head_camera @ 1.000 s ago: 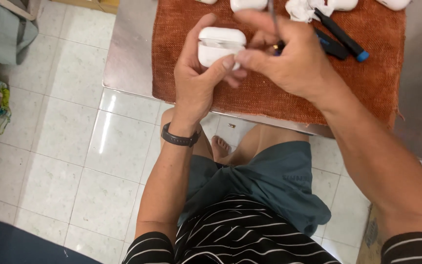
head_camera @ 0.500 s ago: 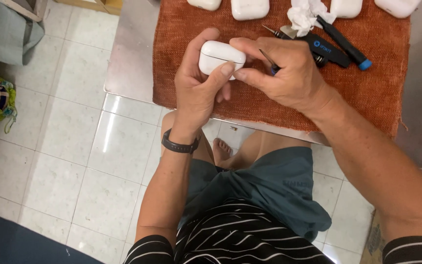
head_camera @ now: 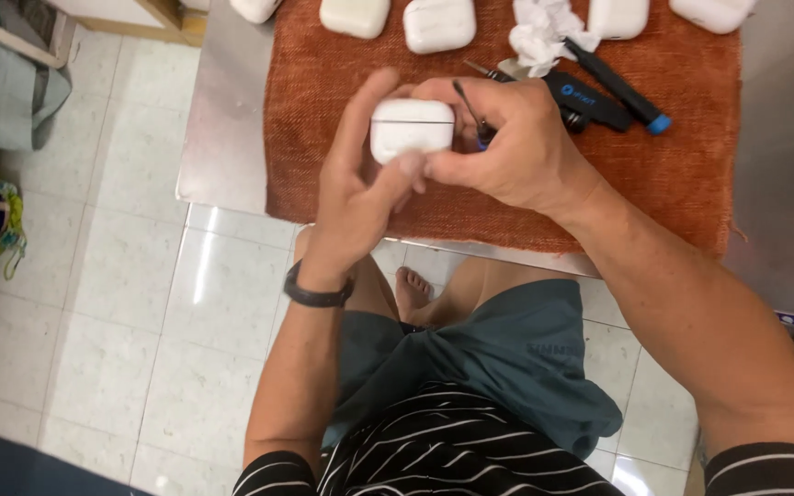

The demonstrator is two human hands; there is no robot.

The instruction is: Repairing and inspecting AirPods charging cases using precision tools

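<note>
Both hands have moved a little closer to the cloth's middle than they were half a second ago, and the white case sits lower in the view now. The left hand (head_camera: 360, 197) is curled around the case (head_camera: 412, 129), with the thumb on one side and the fingers behind it. The case is shut and held up just above the orange cloth (head_camera: 323, 174). The right hand (head_camera: 507, 152) is closed too. Its thumb presses on the bottom edge of the case, and its fingers pinch a thin dark tool (head_camera: 470, 110) that pokes up beside the case.

The cloth lies on a shiny metal table (head_camera: 222, 138). More white cases (head_camera: 438, 23) sit in a row at the far edge of the cloth. A crumpled white tissue (head_camera: 544, 32) lies near them. A black tool with a blue tip (head_camera: 618, 87) rests on the cloth just past the right hand. A black band (head_camera: 316, 294) is on the left wrist.
</note>
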